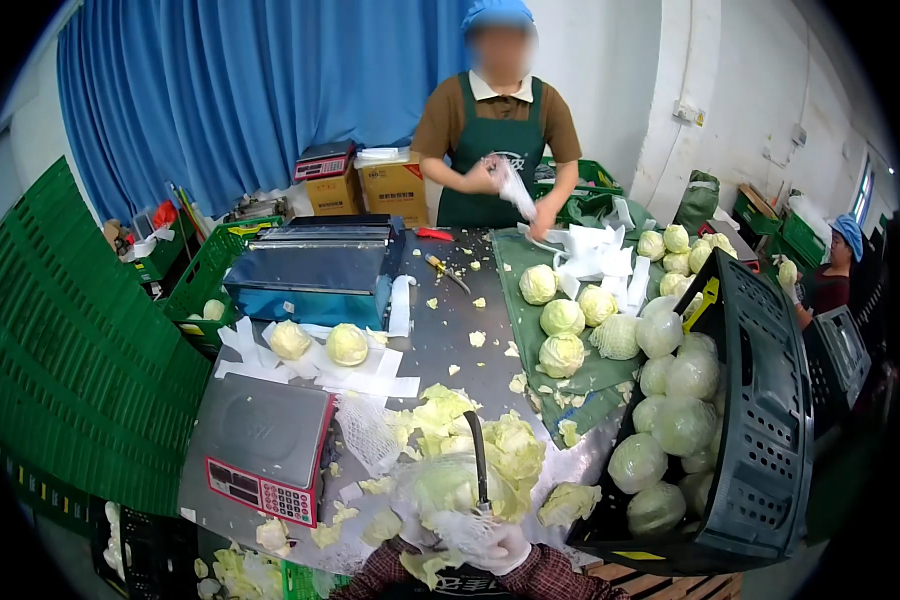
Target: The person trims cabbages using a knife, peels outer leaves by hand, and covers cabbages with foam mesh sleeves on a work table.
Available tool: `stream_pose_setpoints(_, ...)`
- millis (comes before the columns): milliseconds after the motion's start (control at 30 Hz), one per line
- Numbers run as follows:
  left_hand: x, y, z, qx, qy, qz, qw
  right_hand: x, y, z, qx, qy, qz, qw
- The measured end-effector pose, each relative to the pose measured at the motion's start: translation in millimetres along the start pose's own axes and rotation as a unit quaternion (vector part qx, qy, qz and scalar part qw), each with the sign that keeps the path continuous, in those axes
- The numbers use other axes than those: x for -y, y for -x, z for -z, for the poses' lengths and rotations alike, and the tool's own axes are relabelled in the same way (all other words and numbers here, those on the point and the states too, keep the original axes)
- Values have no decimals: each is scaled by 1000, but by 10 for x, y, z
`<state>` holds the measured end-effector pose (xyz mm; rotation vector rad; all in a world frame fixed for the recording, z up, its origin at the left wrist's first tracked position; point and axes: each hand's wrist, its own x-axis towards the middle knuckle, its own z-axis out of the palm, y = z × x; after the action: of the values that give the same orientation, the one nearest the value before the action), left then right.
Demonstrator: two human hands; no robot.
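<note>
Down the near end of the counter, net is pinched by the right hand, looks like, cabbage just ahead-left; left hand mostly hidden, grip can't be told.

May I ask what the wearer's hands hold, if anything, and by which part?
A cabbage, seemingly by its near side; the exact contact is hidden.

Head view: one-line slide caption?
Left hand and right hand at a cabbage, between scale and crate of wrapped cabbages; co-worker across the table.
</note>
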<state>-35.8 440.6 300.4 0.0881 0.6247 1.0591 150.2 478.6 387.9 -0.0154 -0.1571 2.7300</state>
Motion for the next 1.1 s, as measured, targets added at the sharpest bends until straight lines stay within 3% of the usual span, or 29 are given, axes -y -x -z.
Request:
stream_pose_setpoints(67, 132, -54, 10, -10, 31, -68, 997, 51, 58, -138, 7, -76, -20, 997)
stream_pose_setpoints(133, 260, -165, -77, -17, 63, -134, 989, 247, 143, -367, -41, -2, 65, 997)
stream_pose_setpoints(167, 265, -212, -230, 150, 236, -213, 936, 350, 151, -578, -72, 57, 128, 988)
stream_pose_setpoints(200, 270, -259, -382, 341, 390, -218, 827, 476, 179, -698, -90, 72, 179, 977)
stream_pose_setpoints(233, 140, -220, -382, 217, 203, -213, 931, 602, 207, -818, -109, 88, 229, 963)
stream_pose_setpoints(267, 44, -195, -388, 80, 2, -195, 978, 758, 300, -663, -117, 23, 224, 967)
stream_pose_setpoints(300, 2, -182, -423, 81, 1, -197, 977, 906, 316, -547, -175, 14, 263, 949)
stream_pose_setpoints(333, -22, -162, -485, 59, -151, -215, 963, 1020, 315, -496, -232, 7, 299, 926)
stream_pose_setpoints(400, -4, -142, -481, 23, -375, -228, 898, 1170, 228, -510, -176, 59, 294, 938)
stream_pose_setpoints(433, 25, -140, -424, 11, -447, -228, 865, 1253, 150, -333, -274, 150, 321, 894)
stream_pose_setpoints(467, 69, -132, -276, 129, -119, -164, 971, 1343, 78, -141, -367, 237, 343, 832)
stream_pose_setpoints(533, 80, -69, -82, 227, 227, -69, 944, 1366, 49, 383, -478, 471, 261, 694)
stream_pose_setpoints(600, -71, 220, -336, 56, 1, -73, 996, 1222, 55, 731, -456, 621, 288, 569)
stream_pose_setpoints(667, -79, 135, -189, 22, -53, -108, 993, 923, 23, 253, -406, 818, 249, 323)
stream_pose_setpoints(700, -87, 150, -116, -32, -94, -97, 990, 784, 13, 66, -404, 819, 246, 325)
stream_pose_setpoints(767, -99, 193, 22, -88, -134, -81, 984, 559, -10, -172, -314, 804, 222, 454)
stream_pose_setpoints(800, -101, 202, 74, -71, -117, -76, 988, 515, -26, -82, -316, 803, 221, 455)
stream_pose_setpoints(867, -97, 226, 119, -53, -102, -66, 991, 419, -63, 64, -227, 870, 116, 422)
stream_pose_setpoints(900, -102, 239, 107, -22, -72, -90, 993, 414, -51, -16, -267, 852, 36, 449)
stream_pose_setpoints(933, -113, 249, 106, 9, -41, -114, 993, 432, -42, -82, -268, 852, 37, 449)
stream_pose_setpoints(1000, -152, 227, 282, 39, -52, -101, 993, 477, -17, -162, -210, 783, 33, 585)
stream_pose_setpoints(1033, -177, 242, 288, 70, -65, -88, 992, 514, -38, -229, -211, 781, 32, 586)
stream_pose_setpoints(1100, -176, 333, 145, 73, -78, -88, 990, 591, -80, -332, -209, 719, 90, 657)
